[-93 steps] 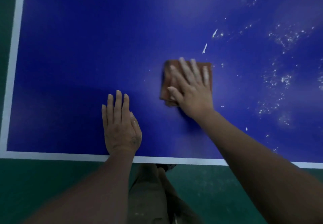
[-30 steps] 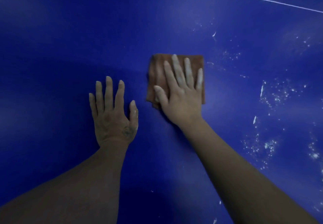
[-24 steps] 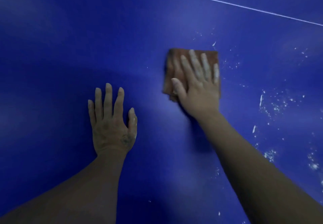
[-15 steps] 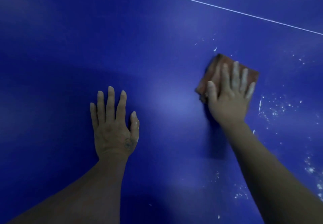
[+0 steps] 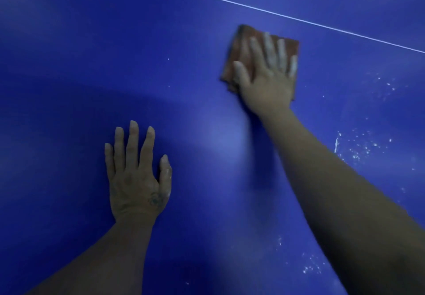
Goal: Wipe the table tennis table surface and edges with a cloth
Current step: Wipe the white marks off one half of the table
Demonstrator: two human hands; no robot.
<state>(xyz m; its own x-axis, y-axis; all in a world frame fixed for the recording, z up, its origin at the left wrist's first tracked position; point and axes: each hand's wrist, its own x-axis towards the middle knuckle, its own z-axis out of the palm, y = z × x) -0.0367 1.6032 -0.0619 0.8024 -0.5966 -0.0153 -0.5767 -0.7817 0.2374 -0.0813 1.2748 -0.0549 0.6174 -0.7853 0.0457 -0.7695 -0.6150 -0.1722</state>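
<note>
The blue table tennis table (image 5: 80, 64) fills the head view. A folded brown cloth (image 5: 238, 50) lies flat on it, up and right of centre. My right hand (image 5: 266, 76) presses on the cloth with straight, spread fingers and covers most of it. My left hand (image 5: 135, 175) rests flat on the bare table at lower left, fingers straight, apart from the cloth. The right hand and cloth are slightly blurred.
A thin white line (image 5: 276, 14) runs slantwise across the table just beyond the cloth. White specks of dirt (image 5: 363, 145) are scattered to the right of my right forearm, and more white specks (image 5: 310, 267) lie near the lower right.
My right hand has slid the cloth away from me and a little left, closer to the white line. My left hand has stayed planted on the table.
</note>
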